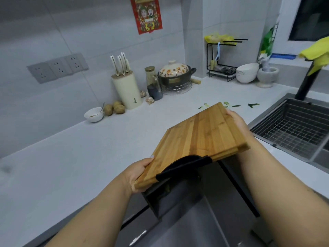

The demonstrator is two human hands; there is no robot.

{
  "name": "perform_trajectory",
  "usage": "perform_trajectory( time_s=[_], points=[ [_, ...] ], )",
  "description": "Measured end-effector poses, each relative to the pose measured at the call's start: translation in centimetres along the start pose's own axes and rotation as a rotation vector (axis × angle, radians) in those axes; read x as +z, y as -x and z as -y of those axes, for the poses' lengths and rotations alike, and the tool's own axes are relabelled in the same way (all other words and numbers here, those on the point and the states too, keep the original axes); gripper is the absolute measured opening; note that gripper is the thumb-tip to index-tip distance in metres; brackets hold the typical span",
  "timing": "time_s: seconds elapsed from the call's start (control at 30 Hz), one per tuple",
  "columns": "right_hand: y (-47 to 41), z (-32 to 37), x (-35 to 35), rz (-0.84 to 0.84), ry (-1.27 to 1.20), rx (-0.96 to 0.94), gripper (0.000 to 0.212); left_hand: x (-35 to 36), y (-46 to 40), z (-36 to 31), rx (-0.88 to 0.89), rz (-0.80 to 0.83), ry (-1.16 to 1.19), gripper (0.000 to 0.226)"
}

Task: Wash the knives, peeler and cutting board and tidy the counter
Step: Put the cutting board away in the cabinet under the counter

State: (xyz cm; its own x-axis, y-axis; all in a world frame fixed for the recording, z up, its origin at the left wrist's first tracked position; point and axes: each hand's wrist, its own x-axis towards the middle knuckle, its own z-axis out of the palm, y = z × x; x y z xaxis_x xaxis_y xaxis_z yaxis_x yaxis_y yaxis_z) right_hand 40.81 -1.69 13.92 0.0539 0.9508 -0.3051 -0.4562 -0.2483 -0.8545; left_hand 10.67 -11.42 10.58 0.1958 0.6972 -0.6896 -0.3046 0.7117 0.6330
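The cutting board (197,141) is held tilted in the air at the counter's front edge, its near end over a dark bin below. The left hand (138,172) grips the board's near left corner, thumb on top and fingers curled underneath. The right hand (235,120) clasps the far right edge, fingers wrapped over that edge. A black curved handle (183,165) sits on the board's near edge. On the white counter (89,148), green peel scraps (252,105) lie just beyond the board, near the sink (293,129). A knife block (127,90) with white-handled knives (120,64) stands against the wall, well apart from the board, beside potatoes (114,107) and a small white bowl (93,114)
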Motion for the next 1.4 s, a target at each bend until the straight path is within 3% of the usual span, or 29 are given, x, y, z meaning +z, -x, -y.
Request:
perform_trajectory(
  time_s=[0.17,0.4,0.57,0.77,0.97,1.13,1.23,1.4],
  points=[
    [3.0,-1.1,-0.6,0.058,0.001,0.014,0.045,-0.7,2.2,2.8,0.041,0.019,-0.018,0.041],
    [6.7,-1.9,-0.8,-0.013,-0.012,-0.031,0.053,-0.1,6.7,5.7,0.032,0.043,-0.076,0.037],
    [8.2,-3.1,0.1,-0.122,-0.048,0.035,0.022,-1.4,7.9,6.9,-0.079,0.043,-0.08,0.037],
    [9.2,-6.2,1.1,-0.143,0.031,0.126,0.026,-3.8,7.4,10.0,-0.093,0.001,0.054,0.035],
    [10.0,-8.9,2.7,-0.086,-0.107,0.32,0.052,-4.5,6.5,11.2,-0.079,-0.081,0.239,0.027],
    [10.9,-11.9,3.5,-0.137,-0.243,0.232,0.065,-4.7,4.5,10.9,-0.063,-0.153,0.28,0.027],
    [12.4,-14.6,3.2,-0.046,-0.302,0.172,0.075,-4.9,2.7,10.4,-0.029,-0.232,0.243,0.026],
    [12.1,-17.9,3.7,-0.034,-0.123,0.166,0.018,-5.1,-0.3,9.6,-0.026,-0.263,0.21,0.023]
  ],
)
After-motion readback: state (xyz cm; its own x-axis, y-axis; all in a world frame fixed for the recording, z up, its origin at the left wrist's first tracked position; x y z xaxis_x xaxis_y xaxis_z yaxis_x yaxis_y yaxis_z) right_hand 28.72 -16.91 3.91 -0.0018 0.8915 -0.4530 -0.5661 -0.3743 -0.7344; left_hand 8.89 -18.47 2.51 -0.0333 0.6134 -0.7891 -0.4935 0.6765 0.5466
